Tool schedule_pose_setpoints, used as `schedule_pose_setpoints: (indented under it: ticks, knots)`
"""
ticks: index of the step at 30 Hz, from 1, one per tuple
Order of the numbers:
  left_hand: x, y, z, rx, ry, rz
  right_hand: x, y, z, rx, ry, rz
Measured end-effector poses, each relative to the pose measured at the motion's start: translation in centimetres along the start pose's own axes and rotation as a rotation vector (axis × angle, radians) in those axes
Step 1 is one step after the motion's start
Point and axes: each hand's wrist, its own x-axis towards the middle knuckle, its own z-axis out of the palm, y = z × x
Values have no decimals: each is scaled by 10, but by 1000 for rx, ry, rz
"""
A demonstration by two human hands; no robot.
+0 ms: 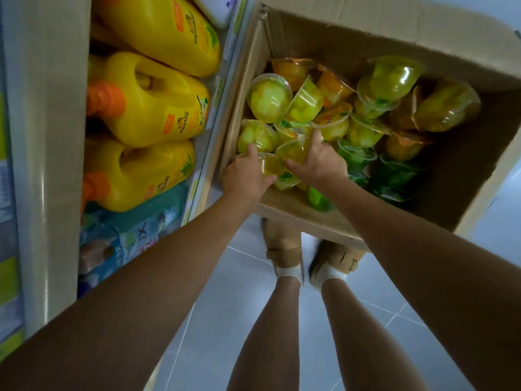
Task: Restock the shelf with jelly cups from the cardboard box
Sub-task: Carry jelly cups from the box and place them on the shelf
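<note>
Both hands inside the cardboard box (310,35) of jelly cups (269,98).
At the box's near left corner, the left hand (244,173) grips a yellow cup (269,164); the right hand (320,162) grips a second cup (293,150) just beside it. Shelf (214,114) stands left.

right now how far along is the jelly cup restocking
Early, it seems. Done: the cardboard box is open. In hand: the left hand grips a yellow jelly cup inside it, the right hand a second cup. Left: orange cups, green cups and more yellow ones fill the box, and the shelf stretch in view holds only yellow jugs, no cups.
</note>
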Motion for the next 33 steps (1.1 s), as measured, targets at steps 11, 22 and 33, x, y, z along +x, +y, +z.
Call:
schedule_pose_setpoints:
  ticks: [11, 22, 33]
  knots:
    - [-44, 22, -37, -134, 22, 39, -54, 11, -48, 132, 32, 34]
    - [-182, 77, -180, -153, 38, 207, -222, 17, -195, 350, 150, 43]
    - [-354, 138, -298, -180, 95, 456, -437, 28, -311, 491, 447, 153]
